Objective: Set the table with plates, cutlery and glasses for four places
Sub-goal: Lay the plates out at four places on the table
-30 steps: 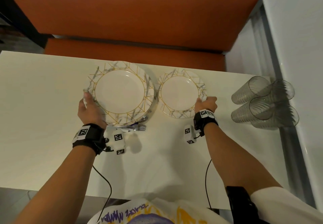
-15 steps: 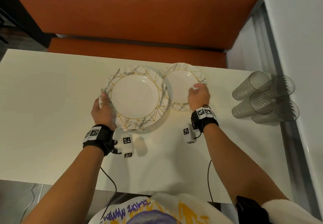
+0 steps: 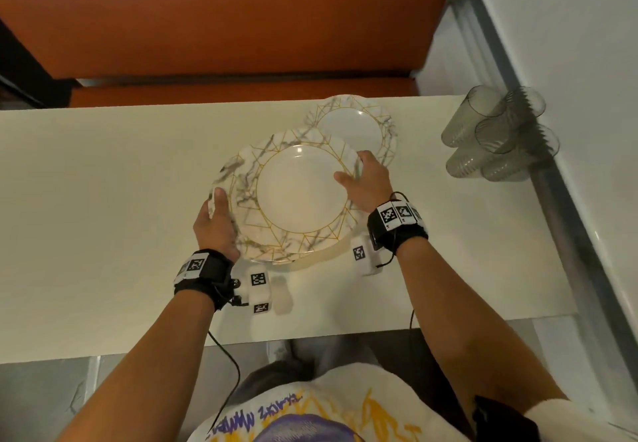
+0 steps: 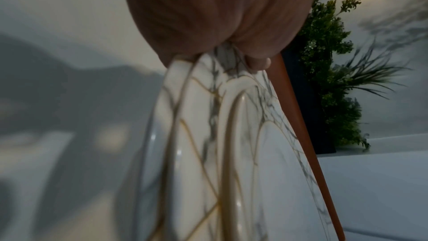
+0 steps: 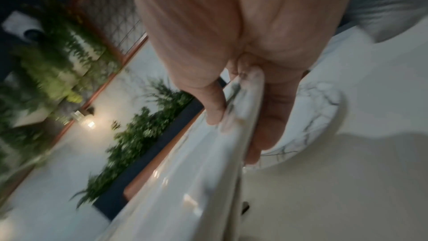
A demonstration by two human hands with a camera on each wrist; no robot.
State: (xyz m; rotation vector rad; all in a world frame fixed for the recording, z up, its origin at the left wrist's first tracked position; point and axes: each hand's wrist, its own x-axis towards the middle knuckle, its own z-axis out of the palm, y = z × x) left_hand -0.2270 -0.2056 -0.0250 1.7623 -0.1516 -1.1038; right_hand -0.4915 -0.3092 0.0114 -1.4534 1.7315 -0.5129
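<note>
Cream desk (image 3: 103, 200) fronts an orange bench (image 3: 241, 27). Head view: the large plate (image 3: 300, 196), white centre, grey marble rim with gold lines, is held over the desk. The left hand (image 3: 215, 225) grips its left rim, and the right hand (image 3: 366, 182) grips its right rim. The small plate (image 3: 359, 124), same pattern, lies on the desk behind it. Four clear glasses (image 3: 497, 134) stand grouped at the right edge.

Left wrist view: fingers (image 4: 258, 62) curl under the plate's rim; more than one stacked rim shows here.

Right wrist view: the thumb (image 5: 213, 105) lies on top, fingers beneath, clamping the rim; the small plate lies below on the desk.
</note>
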